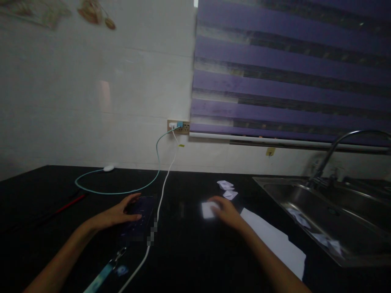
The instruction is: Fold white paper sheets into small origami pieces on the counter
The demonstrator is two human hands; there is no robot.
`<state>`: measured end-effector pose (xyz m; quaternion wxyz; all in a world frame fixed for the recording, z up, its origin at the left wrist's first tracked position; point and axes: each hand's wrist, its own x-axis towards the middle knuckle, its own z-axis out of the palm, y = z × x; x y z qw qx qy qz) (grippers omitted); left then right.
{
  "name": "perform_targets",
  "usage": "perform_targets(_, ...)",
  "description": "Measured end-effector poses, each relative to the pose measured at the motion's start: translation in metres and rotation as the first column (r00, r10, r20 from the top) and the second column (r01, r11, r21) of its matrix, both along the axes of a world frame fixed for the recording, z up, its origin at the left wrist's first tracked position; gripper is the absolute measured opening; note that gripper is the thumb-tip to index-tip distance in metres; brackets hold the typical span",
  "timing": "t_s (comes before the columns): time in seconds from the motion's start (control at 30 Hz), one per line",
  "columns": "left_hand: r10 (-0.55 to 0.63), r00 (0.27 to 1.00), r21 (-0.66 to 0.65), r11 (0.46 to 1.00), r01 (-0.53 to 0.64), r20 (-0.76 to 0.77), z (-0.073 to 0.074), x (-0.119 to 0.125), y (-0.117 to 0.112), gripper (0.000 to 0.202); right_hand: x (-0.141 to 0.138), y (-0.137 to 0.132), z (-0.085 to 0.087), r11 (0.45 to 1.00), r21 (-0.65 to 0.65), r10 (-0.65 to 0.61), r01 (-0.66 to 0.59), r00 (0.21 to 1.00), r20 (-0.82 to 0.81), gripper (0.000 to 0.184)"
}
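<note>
At the left of the counter, my left hand grips the side of a dark-screened phone. Its thumb lies over the screen and the other fingers reach along the upper left edge. A light blue strap with a metal clasp lies just below the phone. Right of centre, my right hand has thumb and forefinger closed on a small white square of paper. Small folded paper pieces lie just beyond that hand. White paper sheets are partly covered by my right forearm.
A steel sink with a curved faucet is on the right; folded papers lie along its near-left side. A white cable and a teal cable run from the wall socket. A purple striped blind hangs behind.
</note>
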<state>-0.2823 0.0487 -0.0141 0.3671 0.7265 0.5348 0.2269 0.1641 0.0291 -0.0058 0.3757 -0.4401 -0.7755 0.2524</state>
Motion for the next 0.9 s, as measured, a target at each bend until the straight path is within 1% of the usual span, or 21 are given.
perform_targets(0.13, 0.102, 0.995, 0.053, 0.993, -0.101, -0.001, -0.001, 0.016, 0.001, 0.094, 0.001, 0.001, 0.002, 0.999, -0.024, -0.035, 0.034, 0.999, -0.027, 0.026)
perform_targets(0.23, 0.138, 0.99, 0.101, 0.985, -0.136, -0.012, -0.004, 0.023, 0.003, 0.095, 0.002, 0.002, 0.002, 0.998, -0.028, -0.05, 0.049, 0.998, -0.024, 0.026)
perform_targets(0.33, 0.127, 0.992, 0.085, 0.988, -0.126, -0.011, -0.005, 0.019, 0.004, 0.095, 0.003, 0.004, -0.001, 0.998, -0.005, -0.056, 0.055, 0.998, -0.027, 0.026)
perform_targets(0.47, 0.055, 0.998, -0.018, 0.998, -0.054, 0.009, -0.003, 0.006, 0.001, 0.092, 0.004, 0.005, -0.003, 0.998, 0.008, -0.065, 0.066, 0.997, -0.038, 0.027)
perform_targets(0.53, 0.009, 1.0, -0.023, 1.0, -0.009, 0.013, -0.002, 0.002, -0.001, 0.097, 0.004, 0.003, -0.001, 0.997, 0.005, -0.082, 0.082, 0.996, -0.028, 0.028)
perform_targets(0.6, -0.009, 1.0, -0.007, 1.0, 0.009, 0.009, -0.001, 0.001, -0.003, 0.101, 0.003, 0.002, 0.001, 0.996, 0.0, -0.084, 0.084, 0.996, -0.018, 0.028)
perform_targets(0.7, 0.006, 1.0, -0.004, 1.0, -0.006, -0.004, -0.002, 0.003, -0.002, 0.098, 0.002, 0.001, 0.002, 0.998, -0.006, -0.063, 0.063, 0.998, -0.021, 0.028)
perform_targets(0.8, 0.075, 0.997, 0.011, 0.997, -0.075, 0.002, -0.007, 0.008, 0.003, 0.092, 0.002, 0.002, 0.001, 0.999, 0.007, -0.043, 0.043, 0.999, -0.032, 0.027)
perform_targets(0.9, 0.122, 0.993, 0.054, 0.991, -0.122, 0.005, -0.01, 0.013, 0.006, 0.096, 0.003, 0.003, 0.0, 0.999, 0.004, -0.037, 0.037, 0.999, -0.038, 0.026)
